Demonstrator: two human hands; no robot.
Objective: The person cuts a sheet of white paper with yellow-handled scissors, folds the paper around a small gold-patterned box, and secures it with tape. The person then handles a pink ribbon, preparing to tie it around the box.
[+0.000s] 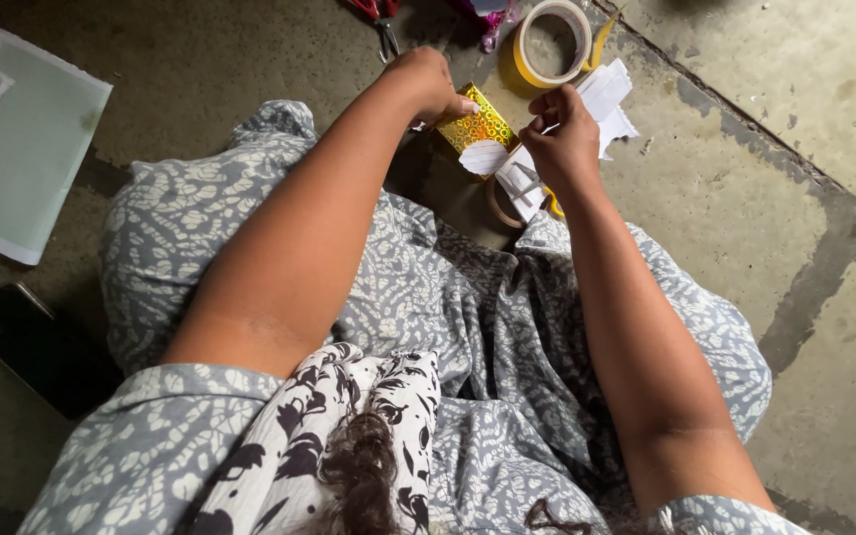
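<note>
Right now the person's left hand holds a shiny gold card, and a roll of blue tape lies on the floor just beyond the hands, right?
Not quite: the head view shows the tape roll is yellow, not blue. The left hand does hold the shiny gold card.

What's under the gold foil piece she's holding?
Below the gold foil piece shows a white paper cutout, some white strips, and part of a tape ring on the floor. The left hand and right hand hide the rest.
</note>
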